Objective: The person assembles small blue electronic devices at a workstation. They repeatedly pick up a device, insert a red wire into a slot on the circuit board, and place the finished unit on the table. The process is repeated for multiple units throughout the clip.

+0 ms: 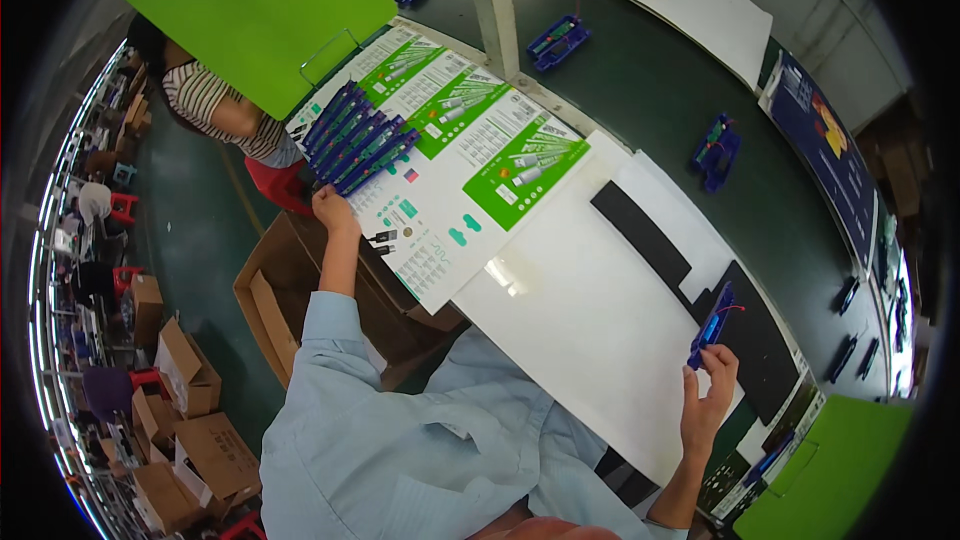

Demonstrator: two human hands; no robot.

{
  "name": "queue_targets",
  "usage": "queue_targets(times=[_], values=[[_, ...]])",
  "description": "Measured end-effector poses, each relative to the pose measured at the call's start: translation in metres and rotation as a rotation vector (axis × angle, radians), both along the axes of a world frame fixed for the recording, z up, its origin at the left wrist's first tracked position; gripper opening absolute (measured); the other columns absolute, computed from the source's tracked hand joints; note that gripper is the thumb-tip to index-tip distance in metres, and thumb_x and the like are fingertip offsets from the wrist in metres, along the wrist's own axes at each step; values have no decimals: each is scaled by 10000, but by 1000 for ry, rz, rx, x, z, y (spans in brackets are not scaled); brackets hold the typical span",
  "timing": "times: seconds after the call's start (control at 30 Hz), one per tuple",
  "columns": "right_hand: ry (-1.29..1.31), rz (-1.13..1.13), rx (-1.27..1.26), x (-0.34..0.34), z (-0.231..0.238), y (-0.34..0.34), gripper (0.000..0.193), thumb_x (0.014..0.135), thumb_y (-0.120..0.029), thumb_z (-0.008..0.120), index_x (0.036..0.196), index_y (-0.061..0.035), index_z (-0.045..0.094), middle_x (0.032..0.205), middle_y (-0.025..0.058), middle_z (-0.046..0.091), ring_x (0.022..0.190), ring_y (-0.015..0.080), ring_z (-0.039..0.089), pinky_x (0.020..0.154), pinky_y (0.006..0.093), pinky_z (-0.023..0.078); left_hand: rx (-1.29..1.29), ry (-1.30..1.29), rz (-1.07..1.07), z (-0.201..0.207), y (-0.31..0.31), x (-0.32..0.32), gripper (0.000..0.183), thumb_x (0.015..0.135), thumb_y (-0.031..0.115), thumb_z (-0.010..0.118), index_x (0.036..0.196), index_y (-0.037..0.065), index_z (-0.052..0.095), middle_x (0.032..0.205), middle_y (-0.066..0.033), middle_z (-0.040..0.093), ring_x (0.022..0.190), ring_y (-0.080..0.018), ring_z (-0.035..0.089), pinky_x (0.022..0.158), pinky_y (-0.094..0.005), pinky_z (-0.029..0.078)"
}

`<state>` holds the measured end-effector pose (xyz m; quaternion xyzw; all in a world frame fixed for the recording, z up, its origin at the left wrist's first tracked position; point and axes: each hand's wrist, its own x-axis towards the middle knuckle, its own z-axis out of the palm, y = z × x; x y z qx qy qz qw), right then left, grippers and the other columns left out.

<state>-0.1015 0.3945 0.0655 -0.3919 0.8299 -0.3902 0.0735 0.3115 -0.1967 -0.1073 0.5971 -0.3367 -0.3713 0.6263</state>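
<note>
My right hand (708, 392) pinches the lower end of a blue plastic holder (712, 325), raised above the right end of the table. A thin red wire sticks out from this holder's side. Far to the left, several similar blue holders with green strips (355, 140) lie side by side in a slanting row on printed sheets. My left hand (336, 210) is at the near end of that row, its fingers closed around the tip of the nearest holder. Part of that grip is hidden by the hand itself.
Green and white printed sheets (440, 230) cover the table's left part. A black mat (640, 235) lies on the white tabletop (560, 290). Beyond, a dark green belt (640, 90) carries more holders (716, 152). An open carton (270, 285) stands below left; a seated person (215, 105) is farther left.
</note>
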Motion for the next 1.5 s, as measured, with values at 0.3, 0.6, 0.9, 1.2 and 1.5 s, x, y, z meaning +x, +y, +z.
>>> queue_targets(times=[0.3, 0.6, 0.9, 1.2, 1.5], values=[[30, 83, 47, 72, -9, 9, 426, 806, -19, 875, 1199, -11, 710, 1272, 205, 627, 1157, 390, 653, 949, 444, 573, 215, -216, -283, -10, -17, 19, 343, 1069, 146, 458, 1069, -72, 722, 1075, -163, 740, 926, -251, 713, 794, -444, 591], [-426, -304, -125, 52, -36, -15, 425, 987, 28, 716, 1400, -8, 620, 1057, 72, 671, 821, 113, 638, 719, 267, 543, -312, -665, -1083, 157, 292, -93, 279, 1045, 110, 635, 1311, 25, 647, 1128, -117, 675, 957, -253, 646, 862, -370, 533], [-681, -225, -206, 27, -57, -51, 184, 1037, -130, 712, 1145, 13, 752, 984, 26, 697, 766, 71, 583, 655, 238, 456, -571, -1618, -656, 154, 71, -77, 306, 887, 190, 805, 1071, 68, 594, 1087, -139, 623, 1054, -361, 624, 830, -498, 505], [-559, -198, -357, 26, -62, -63, 271, 1025, -55, 702, 1290, 3, 693, 1035, 61, 767, 793, 63, 602, 741, 218, 488, -556, -1484, -873, 127, 111, -96, 164, 992, 154, 702, 1088, 66, 602, 1019, -160, 622, 880, -388, 656, 748, -514, 520], [-600, -188, -303, 39, -56, -66, 567, 1003, -62, 734, 1524, -2, 516, 976, 33, 797, 685, 21, 507, 671, 199, 443, -403, -924, -1595, 127, 349, -232, 303, 997, 163, 747, 1200, 24, 571, 1037, -186, 640, 828, -374, 700, 696, -458, 562]])
